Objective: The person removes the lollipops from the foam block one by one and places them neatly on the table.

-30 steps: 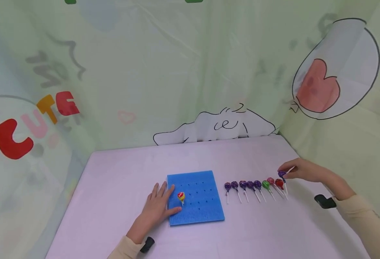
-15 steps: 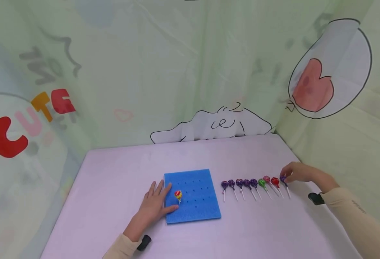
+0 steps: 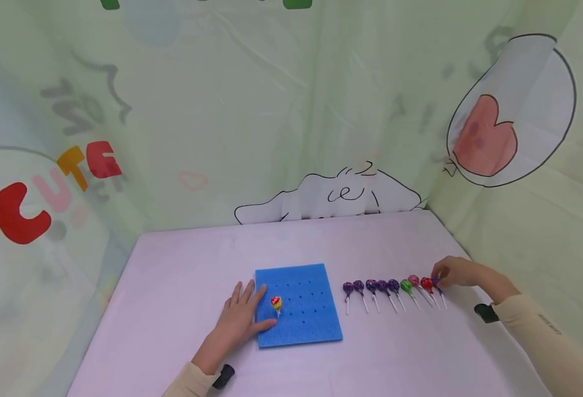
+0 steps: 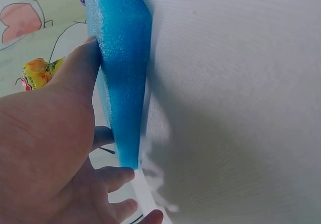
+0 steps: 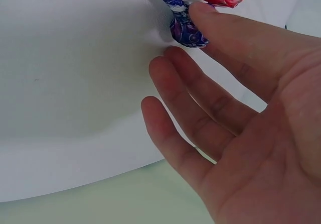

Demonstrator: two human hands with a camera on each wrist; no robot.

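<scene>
A blue foam board [image 3: 316, 325] with small dark holes lies on the table. In it stands a yellow-and-red lollipop [image 3: 276, 302]. My left hand [image 3: 236, 314] rests at the board's left edge, thumb and spread fingers touching it; the left wrist view shows the thumb against the foam [image 4: 123, 58]. At the right end of a row of lollipops, my right hand [image 3: 457, 271] pinches a purple lollipop [image 5: 185, 30] by its wrapped head, between thumb and a mostly hidden index finger. The other fingers are extended. Beside it lies a red lollipop [image 3: 426, 284].
Several purple lollipops [image 3: 371, 285], a green lollipop [image 3: 406, 286] and a pink lollipop [image 3: 413, 280] lie in the row, sticks toward me. The pale table [image 3: 197, 259] meets a printed curtain [image 3: 222, 138] at the back and right.
My right hand has lowered the purple lollipop from above the red one to the table at the row's right end, then shifted it closer to the red one. The left hand stays put.
</scene>
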